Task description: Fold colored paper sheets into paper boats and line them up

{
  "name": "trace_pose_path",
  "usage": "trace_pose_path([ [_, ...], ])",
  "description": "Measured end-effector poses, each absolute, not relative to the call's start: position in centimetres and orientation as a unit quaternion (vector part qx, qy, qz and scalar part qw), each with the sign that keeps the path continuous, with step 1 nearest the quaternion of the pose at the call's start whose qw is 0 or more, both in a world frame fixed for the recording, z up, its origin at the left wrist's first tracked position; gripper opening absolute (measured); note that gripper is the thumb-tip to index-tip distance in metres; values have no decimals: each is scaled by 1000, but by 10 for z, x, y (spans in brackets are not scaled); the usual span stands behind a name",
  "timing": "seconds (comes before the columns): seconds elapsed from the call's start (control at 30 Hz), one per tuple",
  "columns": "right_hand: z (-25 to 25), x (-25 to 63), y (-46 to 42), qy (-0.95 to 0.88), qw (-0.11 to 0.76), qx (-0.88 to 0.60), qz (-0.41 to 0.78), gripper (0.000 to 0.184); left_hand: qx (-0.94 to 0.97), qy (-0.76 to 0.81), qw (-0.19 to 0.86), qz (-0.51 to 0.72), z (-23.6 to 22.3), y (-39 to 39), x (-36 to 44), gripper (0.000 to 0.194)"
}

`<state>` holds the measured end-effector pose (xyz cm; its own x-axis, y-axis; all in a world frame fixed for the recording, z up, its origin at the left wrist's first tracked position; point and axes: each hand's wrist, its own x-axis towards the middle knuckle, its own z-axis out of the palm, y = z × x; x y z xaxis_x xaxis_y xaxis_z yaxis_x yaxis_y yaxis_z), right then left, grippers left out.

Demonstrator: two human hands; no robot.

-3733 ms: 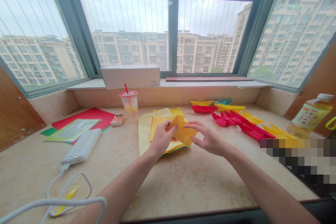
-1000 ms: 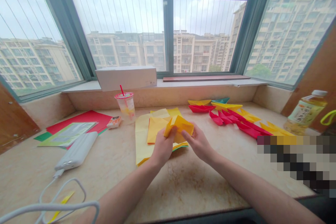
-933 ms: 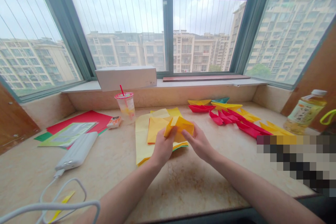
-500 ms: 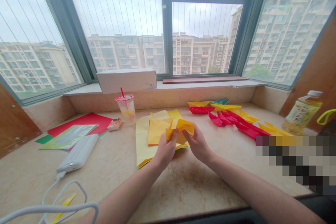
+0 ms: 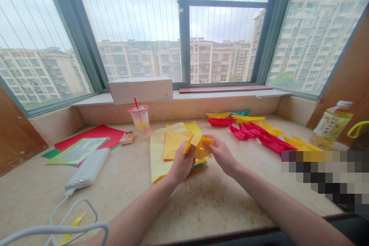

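A partly folded piece of yellow paper is held in the air between both hands. My left hand is closed on its left side, thumb on top. At the paper's right side, my right hand pinches the edge between thumb and fingers. Beneath and behind lies a stack of yellow paper sheets, a smaller orange-yellow sheet on top and a green edge showing below. Several folded paper boats stand to the right, among them a red boat, a yellow boat and a teal boat.
At left lie red paper, a clear packet and a white power bank with a white cable. A plastic cup stands behind the stack. A drink bottle stands far right; a white box rests on the sill.
The yellow paper has turned and its folds now stand more upright between my hands. My right hand has shifted slightly right, its fingers now around the paper's right edge.
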<state>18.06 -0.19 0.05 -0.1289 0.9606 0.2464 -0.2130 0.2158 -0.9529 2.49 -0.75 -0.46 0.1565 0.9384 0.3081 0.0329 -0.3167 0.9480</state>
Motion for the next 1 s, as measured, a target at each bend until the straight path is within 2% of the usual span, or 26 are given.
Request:
trace_pose_path([
  [0.17, 3, 182, -6, -564, 507, -286, 586, 46, 632, 365, 452, 513, -9, -5, 25, 43],
  [0.3, 7, 183, -12, -603, 442, -283, 601, 46, 652, 356, 434, 509, -11, -4, 23, 38],
  [0.47, 7, 182, -11, -615, 443, -290, 585, 49, 654, 371, 419, 508, -7, -7, 21, 41],
  [0.63, 6, 191, -3, -636, 431, -345, 539, 48, 610, 397, 465, 504, 4, -10, 19, 46],
  [0.73, 8, 198, 0, -657, 405, -368, 518, 45, 598, 417, 438, 527, 7, -9, 18, 49],
  [0.87, 10, 200, -2, -680, 359, -384, 510, 41, 630, 417, 393, 525, 4, -4, 15, 44],
  [1.0, 10, 198, -2, -680, 370, -399, 491, 40, 635, 399, 403, 524, 1, 0, 13, 44],
])
